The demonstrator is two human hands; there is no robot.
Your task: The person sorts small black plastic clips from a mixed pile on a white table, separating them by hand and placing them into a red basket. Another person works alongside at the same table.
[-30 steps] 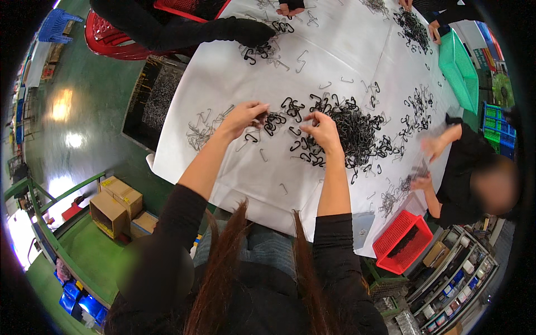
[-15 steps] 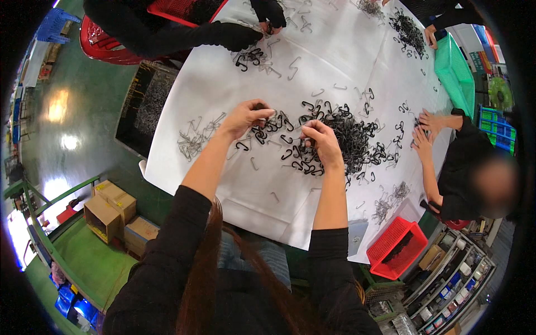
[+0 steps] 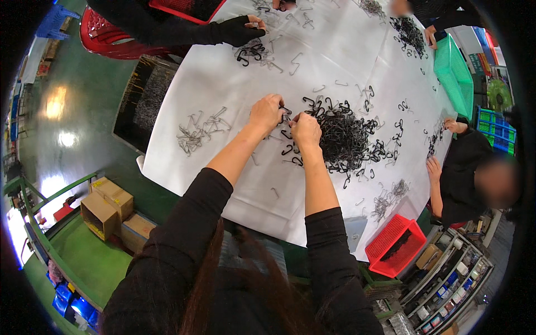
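Over the white-covered table (image 3: 240, 184) my two hands nearly meet at the left edge of a big heap of black S-shaped hooks (image 3: 340, 134). My left hand (image 3: 267, 115) has its fingers closed on a black hook (image 3: 285, 113), which pokes out at the fingertips. Right beside it, my right hand (image 3: 306, 132) is closed in a pinch; what it holds is hidden by the fingers. A few black hooks lie just under and beside the right hand. Left of my arms is a loose pile of bare grey wire hooks (image 3: 198, 131).
Co-workers' hands handle hooks at the far left (image 3: 254, 28) and right side (image 3: 434, 167). A red basket (image 3: 395, 245) stands at the near right edge, a green basket (image 3: 455, 70) at the far right. Beside the table's left is a dark bin (image 3: 142, 103); cardboard boxes (image 3: 111, 206) sit lower left.
My left hand has moved right and my right hand slightly left, bringing them together. The black hooks that lay between them no longer show at the left. Co-workers' hands have shifted.
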